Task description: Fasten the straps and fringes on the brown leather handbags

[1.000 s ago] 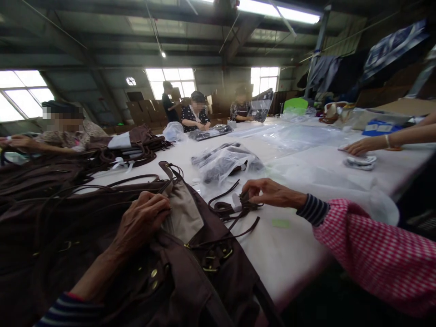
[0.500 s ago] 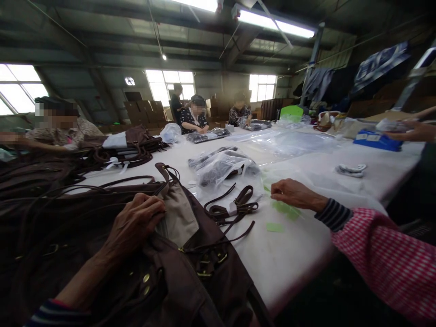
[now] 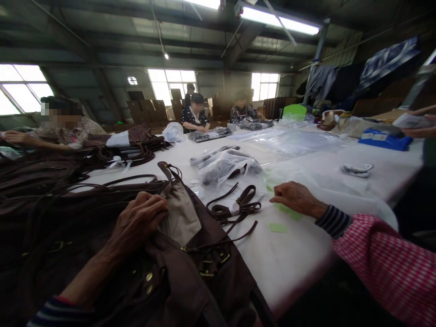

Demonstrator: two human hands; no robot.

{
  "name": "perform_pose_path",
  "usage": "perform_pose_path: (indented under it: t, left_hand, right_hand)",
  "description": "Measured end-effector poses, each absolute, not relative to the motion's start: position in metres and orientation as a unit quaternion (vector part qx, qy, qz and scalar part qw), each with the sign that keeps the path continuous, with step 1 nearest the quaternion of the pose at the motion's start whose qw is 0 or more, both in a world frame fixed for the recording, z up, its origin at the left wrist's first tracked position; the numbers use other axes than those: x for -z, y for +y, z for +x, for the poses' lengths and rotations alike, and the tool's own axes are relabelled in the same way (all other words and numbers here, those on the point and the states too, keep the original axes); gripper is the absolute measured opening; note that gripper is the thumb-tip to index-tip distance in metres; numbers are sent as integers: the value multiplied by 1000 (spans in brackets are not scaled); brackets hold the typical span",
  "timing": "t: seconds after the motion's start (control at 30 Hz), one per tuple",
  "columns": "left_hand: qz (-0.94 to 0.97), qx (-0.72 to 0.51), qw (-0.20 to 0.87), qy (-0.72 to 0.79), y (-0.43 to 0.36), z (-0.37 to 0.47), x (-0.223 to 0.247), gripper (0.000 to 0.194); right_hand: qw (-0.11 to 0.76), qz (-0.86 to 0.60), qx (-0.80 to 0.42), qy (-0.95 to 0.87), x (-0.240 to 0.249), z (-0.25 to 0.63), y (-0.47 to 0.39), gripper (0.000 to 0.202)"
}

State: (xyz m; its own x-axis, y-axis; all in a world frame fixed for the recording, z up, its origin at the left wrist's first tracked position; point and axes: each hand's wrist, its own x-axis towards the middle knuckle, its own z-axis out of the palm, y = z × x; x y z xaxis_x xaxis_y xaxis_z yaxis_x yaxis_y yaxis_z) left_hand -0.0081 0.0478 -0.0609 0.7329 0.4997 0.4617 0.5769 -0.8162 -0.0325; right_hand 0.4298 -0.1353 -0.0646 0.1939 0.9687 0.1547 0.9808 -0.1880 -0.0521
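Note:
A dark brown handbag (image 3: 177,281) with brass-coloured fittings lies in front of me, its beige lining (image 3: 182,213) showing at the opening. My left hand (image 3: 141,218) is closed on the bag's edge beside that lining; its fingertips are partly hidden. Over the white table, my right hand (image 3: 296,197) has its fingers curled and pinched together; what they hold, if anything, I cannot make out. Below it are green slips (image 3: 278,227), some under clear film. Between my hands lies a bundled brown strap (image 3: 247,195) with a white band around it.
Beyond the strap sits a plastic-wrapped bundle (image 3: 225,168). More brown bags (image 3: 136,141) are piled at the left. Clear plastic sheets (image 3: 299,141), a blue packet (image 3: 384,139) and a small white-grey bundle (image 3: 357,170) lie across the table. Several co-workers (image 3: 195,118) sit around it.
My right hand has shifted slightly toward the strap. My left hand stays on the bag. A co-worker's hands at the far right have drawn further right, and the view has turned a little.

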Motion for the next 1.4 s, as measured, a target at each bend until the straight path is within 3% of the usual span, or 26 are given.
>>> perform_pose_path:
  t: [0.23,0.47,0.57,0.7,0.93,1.23,1.4]
  left_hand:
    - [-928,221,86,-287,49,-8,61,25]
    - [-926,226,87,-291,48,-8,61,23]
    - [-925,228,90,-289,49,-7,62,22]
    - [-924,234,94,-287,52,-8,64,20]
    - [-927,218,91,-291,48,-8,62,21]
    - [-929,220,93,-282,51,-9,64,19]
    - [-928,220,91,-287,50,-7,63,19]
  right_hand:
    - [174,-737,-54,-651,59,408,-168,34]
    - [116,-765,-131,-620,69,390,-225,28]
    - [142,-758,-149,-619,65,396,-224,29]
    - [186,-753,-117,-620,64,407,-201,29]
    - [131,-763,34,-632,91,424,-162,24]
    - [161,-758,-38,-631,77,424,-191,26]
    - [215,-728,-172,-628,66,407,-212,20]
